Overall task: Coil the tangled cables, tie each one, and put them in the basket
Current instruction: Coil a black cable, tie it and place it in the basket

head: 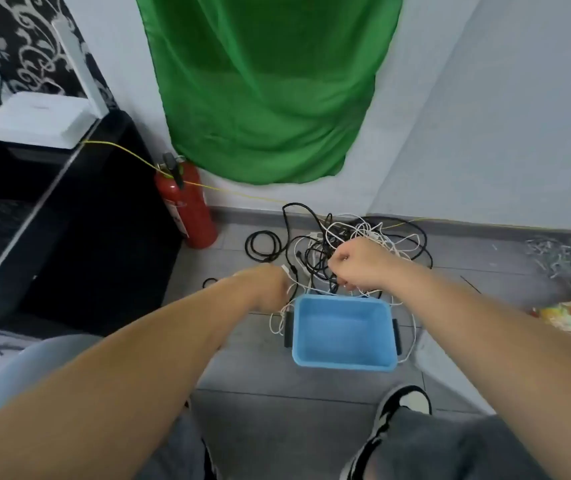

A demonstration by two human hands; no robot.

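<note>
Our L hand [272, 287] curls round a white cable [287, 270] nr its plug end, R hand [358, 265] pinches strands in the tangle [315, 256], w/ the blue basket [343, 365] just below both sets of fingertips.

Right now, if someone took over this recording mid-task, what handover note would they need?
Left hand: grips a white cable near its plug end.
Right hand: fingers curled into the tangle, pinching strands.
The tangle lies on the floor behind the blue basket, which is empty.
Done: no cable tied or basketed.
Left: separate, coil, tie and basket every cable.
</note>
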